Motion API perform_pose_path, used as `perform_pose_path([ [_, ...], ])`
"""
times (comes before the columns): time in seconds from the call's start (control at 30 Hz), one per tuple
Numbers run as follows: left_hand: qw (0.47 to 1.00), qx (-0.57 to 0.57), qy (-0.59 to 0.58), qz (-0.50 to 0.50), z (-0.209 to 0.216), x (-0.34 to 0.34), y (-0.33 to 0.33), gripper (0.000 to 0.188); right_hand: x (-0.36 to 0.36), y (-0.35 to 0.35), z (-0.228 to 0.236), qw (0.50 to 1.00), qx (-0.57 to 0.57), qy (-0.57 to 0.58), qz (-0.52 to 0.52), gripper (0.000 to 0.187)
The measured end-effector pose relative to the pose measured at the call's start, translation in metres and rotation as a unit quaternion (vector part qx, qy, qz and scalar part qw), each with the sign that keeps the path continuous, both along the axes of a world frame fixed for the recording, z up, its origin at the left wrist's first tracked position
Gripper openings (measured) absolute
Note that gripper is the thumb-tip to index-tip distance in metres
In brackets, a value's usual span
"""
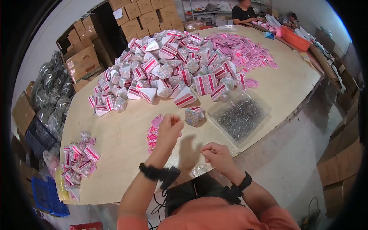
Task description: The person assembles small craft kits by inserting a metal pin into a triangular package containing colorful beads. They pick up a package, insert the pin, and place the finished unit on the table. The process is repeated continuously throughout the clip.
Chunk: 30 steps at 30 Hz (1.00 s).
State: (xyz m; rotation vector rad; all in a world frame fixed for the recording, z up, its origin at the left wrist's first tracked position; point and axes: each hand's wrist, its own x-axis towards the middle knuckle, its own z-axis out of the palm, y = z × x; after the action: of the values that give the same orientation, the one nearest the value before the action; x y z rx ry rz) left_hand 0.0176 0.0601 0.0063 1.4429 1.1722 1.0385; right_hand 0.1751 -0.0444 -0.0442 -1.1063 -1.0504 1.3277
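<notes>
My left hand [170,130] is closed above a small stack of pink printed cards [152,138]. A bit of pink shows at its right edge; I cannot tell whether that is held. My right hand [216,155] is pinched near the table's front edge, and anything in its fingertips is too small to make out. Just beyond the hands lies one cake-slice-shaped piece [194,116] with a glittery, speckled side. A clear shallow box [251,130] of many small metal pieces stands right of it. Something small and shiny [198,170] lies by the edge below my right hand.
A large heap of white-and-pink cake-slice pieces [153,78] covers the table's far part, beside a spread of pink cards [245,51]. Finished-looking slices with cards [79,159] lie front left. Cardboard boxes [145,19] stand behind. Another person [242,14] sits far right near an orange basin [296,39].
</notes>
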Motion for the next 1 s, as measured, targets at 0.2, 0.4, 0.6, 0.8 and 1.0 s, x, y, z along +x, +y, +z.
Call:
perform_pose_path([
  [0.2,0.954,0.177,0.23,0.07,-0.053,0.038,0.059,0.056,0.012,0.005,-0.014,0.997,-0.068,0.027,0.007,0.011],
  [0.4,0.936,0.07,0.345,0.023,-0.028,0.057,0.052,0.059,0.009,0.003,-0.01,0.999,-0.038,0.012,0.013,0.012],
  [0.6,0.986,-0.148,-0.074,-0.015,-0.02,0.012,0.023,0.043,0.012,0.002,-0.007,0.996,-0.083,0.03,0.02,0.01],
  [0.8,0.937,-0.093,-0.335,-0.035,-0.013,-0.027,-0.043,0.048,0.002,0.002,0.018,0.999,0.033,0.012,0.01,0.011],
  [1.0,0.936,-0.021,-0.35,0.002,-0.004,-0.037,-0.08,0.057,-0.024,-0.002,0.082,0.962,0.201,-0.184,0.019,0.015],
])
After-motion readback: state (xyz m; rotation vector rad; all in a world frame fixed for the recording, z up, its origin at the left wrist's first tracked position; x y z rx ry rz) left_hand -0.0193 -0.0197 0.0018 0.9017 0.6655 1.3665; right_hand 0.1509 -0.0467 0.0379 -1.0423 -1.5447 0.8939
